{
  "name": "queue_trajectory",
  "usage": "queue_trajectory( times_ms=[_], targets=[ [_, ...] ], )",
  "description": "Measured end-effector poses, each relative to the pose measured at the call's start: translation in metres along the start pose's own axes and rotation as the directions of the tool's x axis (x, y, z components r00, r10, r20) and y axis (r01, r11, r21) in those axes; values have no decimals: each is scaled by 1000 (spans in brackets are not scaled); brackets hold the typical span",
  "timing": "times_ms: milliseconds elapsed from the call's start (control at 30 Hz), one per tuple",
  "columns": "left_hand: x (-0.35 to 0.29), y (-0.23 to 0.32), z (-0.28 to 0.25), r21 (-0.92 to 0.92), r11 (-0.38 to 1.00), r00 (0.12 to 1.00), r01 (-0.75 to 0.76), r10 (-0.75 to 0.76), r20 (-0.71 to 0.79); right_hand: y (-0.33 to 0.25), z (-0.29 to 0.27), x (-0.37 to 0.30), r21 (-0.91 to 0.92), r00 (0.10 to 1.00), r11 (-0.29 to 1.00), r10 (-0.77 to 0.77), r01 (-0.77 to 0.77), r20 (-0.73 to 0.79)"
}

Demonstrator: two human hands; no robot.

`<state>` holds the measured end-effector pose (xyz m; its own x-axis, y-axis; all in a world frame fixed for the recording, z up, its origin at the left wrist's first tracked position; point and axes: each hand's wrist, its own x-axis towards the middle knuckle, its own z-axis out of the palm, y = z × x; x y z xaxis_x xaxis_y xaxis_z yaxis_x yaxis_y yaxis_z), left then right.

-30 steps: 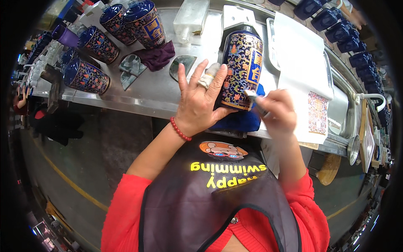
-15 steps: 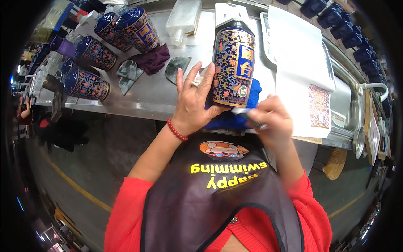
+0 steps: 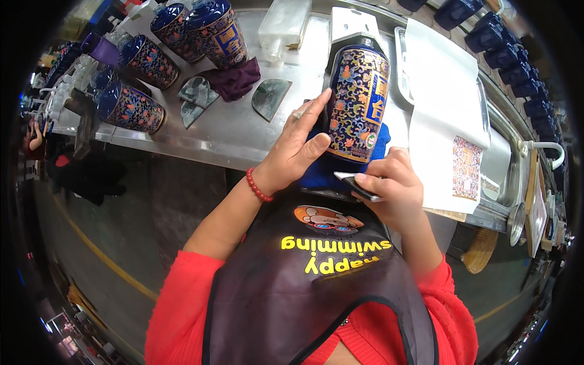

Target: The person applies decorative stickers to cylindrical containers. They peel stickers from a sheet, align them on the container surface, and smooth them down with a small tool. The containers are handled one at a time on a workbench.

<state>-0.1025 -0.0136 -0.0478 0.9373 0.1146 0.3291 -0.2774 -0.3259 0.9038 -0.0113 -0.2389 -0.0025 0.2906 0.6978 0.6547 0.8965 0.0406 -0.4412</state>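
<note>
A dark blue ceramic bottle [image 3: 358, 100] with colourful floral decoration and a blue label panel lies in front of me, its base toward me. Flat along its left side rests my left hand [image 3: 295, 147], fingers stretched and thumb lifted; a red bead bracelet circles that wrist. Just below the base, my right hand [image 3: 396, 182] grips a small flat scraper-like tool [image 3: 359, 185], dark with a pale edge, apart from the bottle. Blue cloth [image 3: 316, 175] shows under and beside the bottle. A white stand [image 3: 354, 23] is at its far end.
Several similar decorated bottles [image 3: 149, 61] stand at the left, near a purple cloth [image 3: 234, 80] and dark green flat pieces [image 3: 271, 98] on the metal table [image 3: 213, 149]. A clear block-shaped container [image 3: 285, 24] lies behind. White paper [image 3: 441, 115] with a patterned decal sheet [image 3: 466, 167] is at right.
The bottle has turned a little, its label panel shifting to the right. My left thumb has come up off the base edge. My right hand's blurred motion has slowed, the tool now clearly seen.
</note>
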Motion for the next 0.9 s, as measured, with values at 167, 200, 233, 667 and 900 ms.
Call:
queue_trajectory(
  times_ms=[167,200,233,667,900],
  targets=[
    [1,-2,6,98,995,999,-6,9,-35,0,1,6,-78,980,994,58,-74,-191],
    [1,-3,5,75,997,1000,2,0,-25,-2,2,7,-140,979,983,92,-118,-180],
    [1,-3,5,63,998,1000,-8,10,-19,-3,2,8,-181,990,983,15,-41,-141],
    [-7,11,7,-86,995,972,57,-75,-223,-12,2,1,-78,997,995,-54,59,61],
    [-32,50,50,638,740,966,-212,256,25,-8,10,-14,379,680,693,708,-614,-191]
  ],
)
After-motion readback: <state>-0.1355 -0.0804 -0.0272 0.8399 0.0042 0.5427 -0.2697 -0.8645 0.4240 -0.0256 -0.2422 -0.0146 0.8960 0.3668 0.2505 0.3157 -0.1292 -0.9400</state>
